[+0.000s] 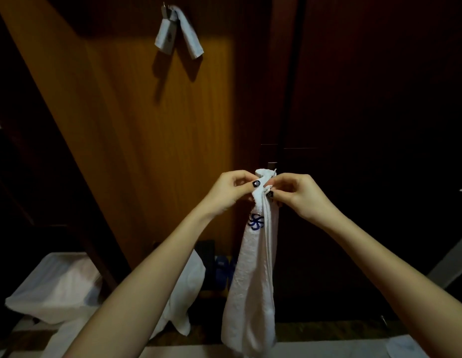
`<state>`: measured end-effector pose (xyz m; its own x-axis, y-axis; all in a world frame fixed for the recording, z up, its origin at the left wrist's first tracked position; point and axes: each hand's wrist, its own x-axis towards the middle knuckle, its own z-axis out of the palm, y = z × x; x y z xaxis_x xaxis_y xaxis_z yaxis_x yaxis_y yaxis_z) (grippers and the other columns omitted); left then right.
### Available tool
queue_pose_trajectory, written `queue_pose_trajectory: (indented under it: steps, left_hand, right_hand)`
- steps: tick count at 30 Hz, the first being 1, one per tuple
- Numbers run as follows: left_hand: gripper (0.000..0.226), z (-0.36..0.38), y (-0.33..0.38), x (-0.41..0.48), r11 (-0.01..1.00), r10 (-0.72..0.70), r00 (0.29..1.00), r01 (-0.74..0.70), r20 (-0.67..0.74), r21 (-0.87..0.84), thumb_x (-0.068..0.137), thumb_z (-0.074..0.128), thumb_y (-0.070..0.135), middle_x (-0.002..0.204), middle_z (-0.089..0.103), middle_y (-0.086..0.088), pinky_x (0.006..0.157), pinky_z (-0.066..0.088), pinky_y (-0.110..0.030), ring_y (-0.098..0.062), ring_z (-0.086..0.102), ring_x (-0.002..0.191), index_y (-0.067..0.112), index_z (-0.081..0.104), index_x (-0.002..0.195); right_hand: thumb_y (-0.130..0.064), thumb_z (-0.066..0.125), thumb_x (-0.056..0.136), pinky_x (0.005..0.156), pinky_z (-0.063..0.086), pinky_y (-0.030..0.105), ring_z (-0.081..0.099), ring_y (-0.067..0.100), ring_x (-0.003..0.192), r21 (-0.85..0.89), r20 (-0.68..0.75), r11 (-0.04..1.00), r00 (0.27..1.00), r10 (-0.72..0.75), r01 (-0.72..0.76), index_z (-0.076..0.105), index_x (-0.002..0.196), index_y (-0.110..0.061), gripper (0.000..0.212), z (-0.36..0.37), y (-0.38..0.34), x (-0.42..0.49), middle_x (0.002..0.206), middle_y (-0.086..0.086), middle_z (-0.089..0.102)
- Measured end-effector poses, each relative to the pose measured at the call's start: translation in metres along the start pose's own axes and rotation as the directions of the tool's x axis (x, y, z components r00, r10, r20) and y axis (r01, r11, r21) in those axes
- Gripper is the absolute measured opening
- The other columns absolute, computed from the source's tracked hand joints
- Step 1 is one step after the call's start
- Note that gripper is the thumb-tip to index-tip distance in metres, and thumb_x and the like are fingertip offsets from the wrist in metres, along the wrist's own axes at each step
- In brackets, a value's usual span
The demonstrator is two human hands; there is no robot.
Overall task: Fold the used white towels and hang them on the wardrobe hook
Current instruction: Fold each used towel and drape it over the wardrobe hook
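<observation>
Two hands at work: my left hand (pixel 232 188) and right hand (pixel 299 195) pinch the bunched top of the white towel (pixel 253 267), which hangs limp before the wardrobe (pixel 147 125). It looks soft, light and floppy, so I'd hold its corners. A second towel (pixel 173 32) seems draped on the hook (pixel 164 10).

Head-worn view facing wardrobe (pixel 152 130), close

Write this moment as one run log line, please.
left hand: pinches white towel top | right hand: pinches same top | white towel: hangs down | wardrobe hook: holds folded towel
</observation>
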<state>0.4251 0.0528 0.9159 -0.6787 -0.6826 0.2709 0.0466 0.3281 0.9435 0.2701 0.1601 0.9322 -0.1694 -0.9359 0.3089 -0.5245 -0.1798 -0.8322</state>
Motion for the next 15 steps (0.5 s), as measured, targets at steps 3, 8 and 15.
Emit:
queue_pose_trajectory:
  steps: [3,8,15]
  left_hand:
    - [0.010,-0.004,-0.003,-0.001,0.995,-0.047,0.998,0.050,0.039,-0.083,0.092,0.059,0.006,0.070,0.070,0.010,0.057,0.045,-0.010,0.004,0.062,0.063,0.005,0.067,0.098]
    - [0.016,-0.005,-0.005,-0.003,0.952,-0.103,0.993,0.114,0.056,-0.284,0.081,0.069,0.019,0.093,0.074,-0.002,0.073,0.052,-0.021,-0.013,0.068,0.088,0.015,0.075,0.095]
    - [0.010,-0.005,0.003,-0.004,0.952,-0.096,0.995,0.083,-0.029,-0.294,0.072,0.075,0.019,0.064,0.066,0.005,0.067,0.047,-0.022,-0.006,0.061,0.063,0.018,0.066,0.078]
  right_hand:
    - [-0.009,0.070,0.086,0.075,0.050,0.020,0.062,0.009,0.082,-0.167,0.000,0.983,0.997,-0.074,0.073,0.071,0.089,-0.016,0.008,-0.004,0.000,0.002,0.086,-0.005,0.064]
    - [-0.021,0.071,0.086,0.072,0.038,0.012,0.045,0.001,0.084,-0.355,0.145,0.906,0.971,-0.192,0.232,0.067,0.085,-0.019,0.005,-0.014,-0.009,0.010,0.091,-0.006,0.045]
    - [-0.020,0.064,0.091,0.088,0.041,0.025,0.039,0.013,0.101,-0.458,0.222,0.822,0.939,-0.264,0.339,0.059,0.084,-0.017,0.010,-0.015,-0.024,0.015,0.101,-0.004,0.040]
